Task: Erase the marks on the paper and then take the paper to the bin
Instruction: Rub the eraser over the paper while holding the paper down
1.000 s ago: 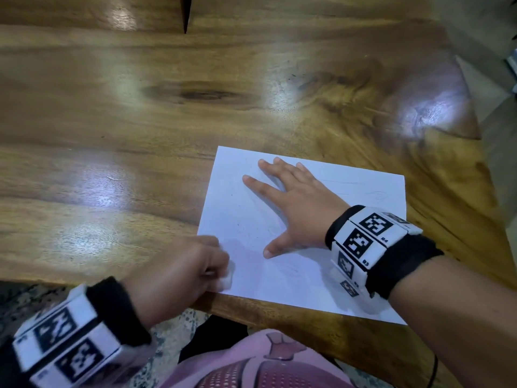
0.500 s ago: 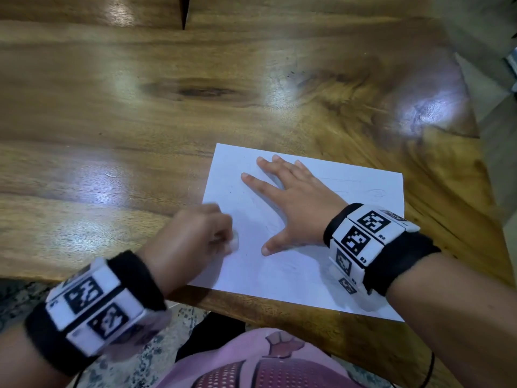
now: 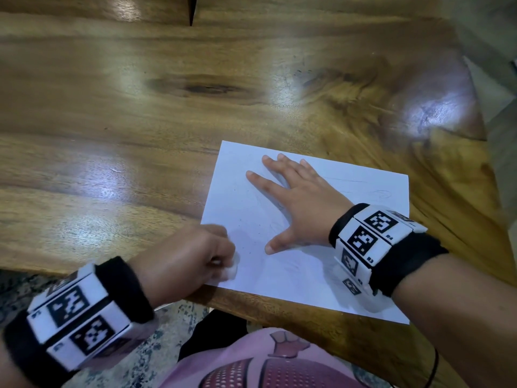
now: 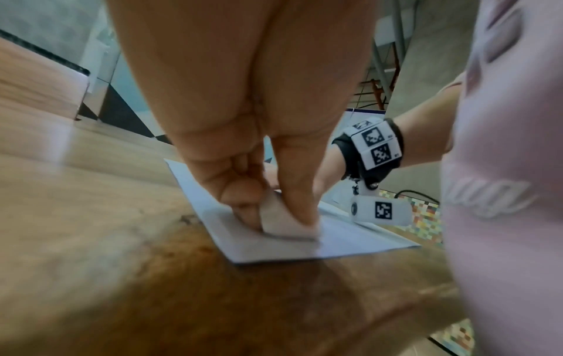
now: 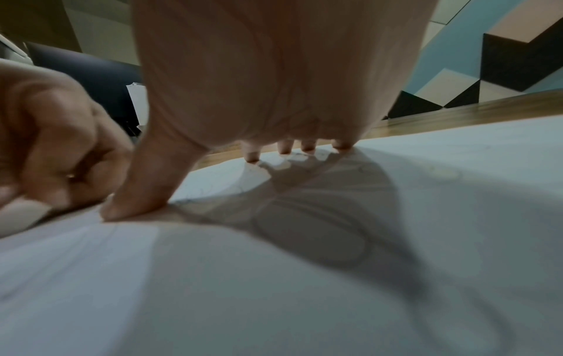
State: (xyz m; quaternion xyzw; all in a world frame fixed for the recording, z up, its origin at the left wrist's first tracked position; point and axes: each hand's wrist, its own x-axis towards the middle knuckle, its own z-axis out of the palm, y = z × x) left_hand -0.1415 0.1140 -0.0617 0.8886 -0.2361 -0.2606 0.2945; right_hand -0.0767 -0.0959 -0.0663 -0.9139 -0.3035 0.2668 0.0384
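White paper with faint grey pencil marks. White eraser, perhaps slightly greyed, blurred in every view. Golden-brown desk, streaked with grain, one dark knot. Black wristbands carrying white blocks printed with black square codes. Pale pink shirt, dotted darker pink print. Speckled grey floor. Wall in blue, black, pink triangles.

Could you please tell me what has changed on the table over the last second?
The left hand, pinching the white eraser, slid up along the paper's left edge and then back toward the near corner, rubbing. The right hand stayed flat on the sheet, fingers spread, and the paper kept its place on the wooden table.
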